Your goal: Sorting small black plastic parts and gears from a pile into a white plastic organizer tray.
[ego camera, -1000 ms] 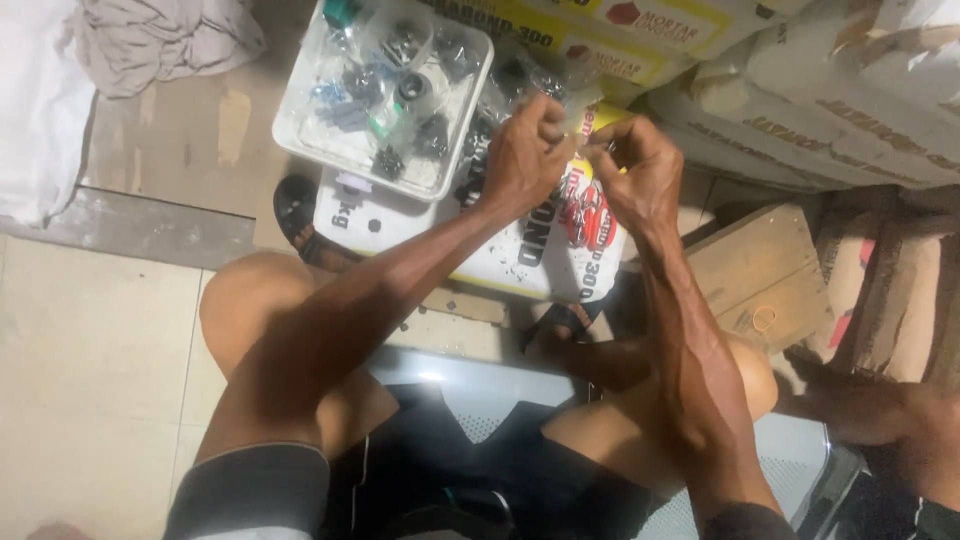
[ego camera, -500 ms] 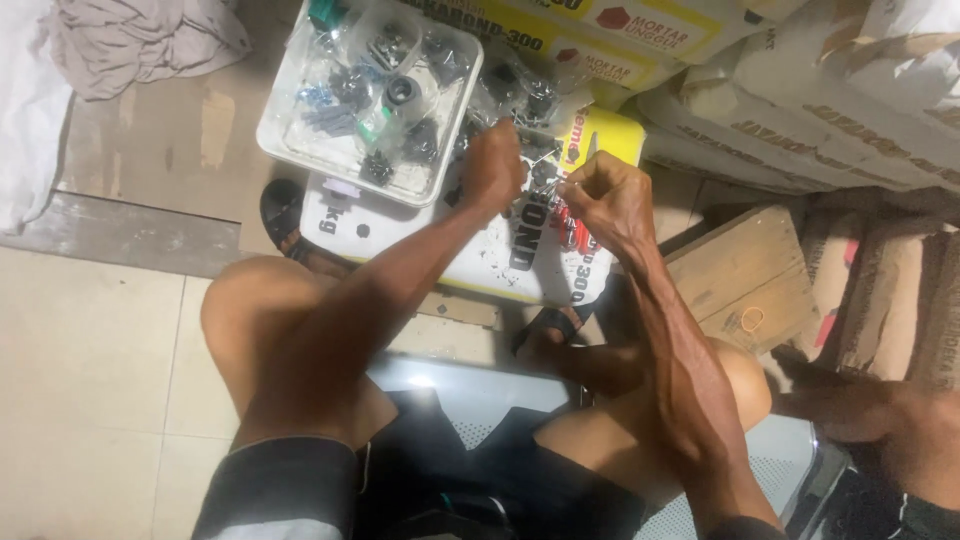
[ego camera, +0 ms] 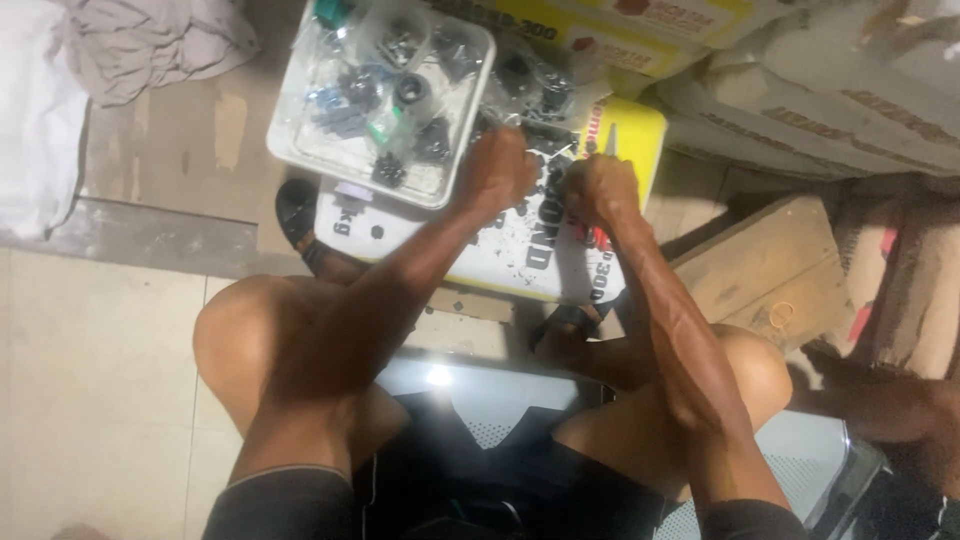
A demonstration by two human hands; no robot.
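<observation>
Pale floor tiles and a worn concrete strip lie under me, and on them a flat sack (ego camera: pixel 480 250) — white with a yellow end and printed lettering — serves as my landmark and work surface. My left hand (ego camera: pixel 497 170) sits over the sack's far edge, fingers curled inward; my right hand (ego camera: pixel 598 190) is just beside it toward the yellow end, also curled, the two nearly touching. Between them I seem to be working some small dark part (ego camera: pixel 553 172), but it is too small and too hidden by my knuckles to name, and I cannot tell whether either hand is truly pinching it or only closed near it. That part lies at the fingertips of both hands, slightly nearer the left; its long axis I cannot make out. Small dark bits (ego camera: pixel 520 235) are scattered over the sack on my side of the hands. A clear plastic tray (ego camera: pixel 300 150) of dark fittings overlaps the sack's far left corner, just beside my left hand — well apart from my right. A wooden block (ego camera: pixel 770 270) lies off the sack's right side.
</observation>
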